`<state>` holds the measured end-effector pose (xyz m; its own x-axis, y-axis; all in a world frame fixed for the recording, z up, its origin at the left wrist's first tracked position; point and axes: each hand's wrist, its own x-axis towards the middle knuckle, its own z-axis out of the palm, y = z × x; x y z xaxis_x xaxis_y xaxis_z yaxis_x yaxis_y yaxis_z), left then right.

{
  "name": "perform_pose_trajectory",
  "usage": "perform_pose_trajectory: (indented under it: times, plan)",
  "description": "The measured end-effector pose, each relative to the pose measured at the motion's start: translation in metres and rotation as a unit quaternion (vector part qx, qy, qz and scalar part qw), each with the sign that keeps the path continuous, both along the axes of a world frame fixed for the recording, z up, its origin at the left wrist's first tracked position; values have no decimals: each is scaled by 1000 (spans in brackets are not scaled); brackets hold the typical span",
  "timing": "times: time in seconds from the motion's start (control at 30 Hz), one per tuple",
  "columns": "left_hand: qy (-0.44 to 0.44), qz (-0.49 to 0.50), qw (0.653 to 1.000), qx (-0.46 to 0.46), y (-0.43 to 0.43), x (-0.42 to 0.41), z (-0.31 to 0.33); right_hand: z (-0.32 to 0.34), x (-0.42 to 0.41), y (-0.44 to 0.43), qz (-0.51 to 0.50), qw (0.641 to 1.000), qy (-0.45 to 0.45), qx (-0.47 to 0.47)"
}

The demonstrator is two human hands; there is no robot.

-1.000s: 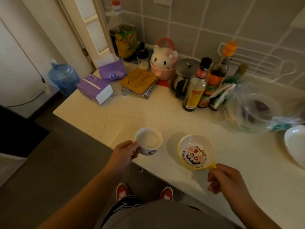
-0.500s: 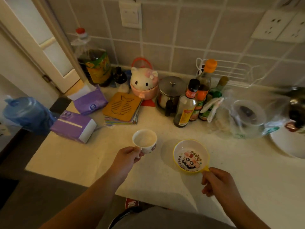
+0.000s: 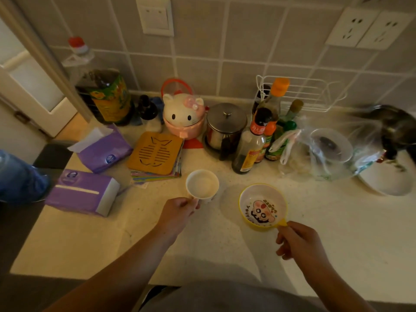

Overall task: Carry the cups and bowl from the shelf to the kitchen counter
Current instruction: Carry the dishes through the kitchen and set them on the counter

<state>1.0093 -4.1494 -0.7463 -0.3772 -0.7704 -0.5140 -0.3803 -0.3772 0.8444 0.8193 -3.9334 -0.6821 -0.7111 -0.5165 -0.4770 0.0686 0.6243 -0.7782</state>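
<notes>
My left hand (image 3: 176,212) grips the handle of a small white cup (image 3: 202,184), which is upright and empty over the kitchen counter (image 3: 337,233). My right hand (image 3: 299,242) pinches the yellow tab handle of a small yellow-rimmed bowl (image 3: 262,207) with a cartoon face printed inside. Cup and bowl are side by side near the counter's middle, the bowl to the right. Whether they touch the counter I cannot tell.
Along the tiled wall stand an oil jug (image 3: 105,95), a cat-shaped pot (image 3: 183,115), a steel canister (image 3: 226,127) and several sauce bottles (image 3: 252,147). Purple tissue packs (image 3: 85,192) and a fish trivet (image 3: 156,152) lie left. A bagged glass jar (image 3: 329,152) and white dish (image 3: 387,179) sit right.
The view has moved in over the counter and tilted up toward the wall. Both hands carried the cup and bowl further in over the counter, side by side as before.
</notes>
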Motion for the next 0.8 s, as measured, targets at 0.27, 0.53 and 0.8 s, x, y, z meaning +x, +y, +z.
perform_pose_trajectory:
  times: [0.27,0.53,0.8]
  plan:
    - [-95,-62,989,-97,-5,2,-1,-2,-1,-4,-11,1000,1,-1]
    - [-105,-101,979,-139,-4,8,-6,-5,-2,-8,8,1000,6,1]
    - [-208,-145,910,-329,12,35,-15,-16,-2,-17,5,1000,4,-5]
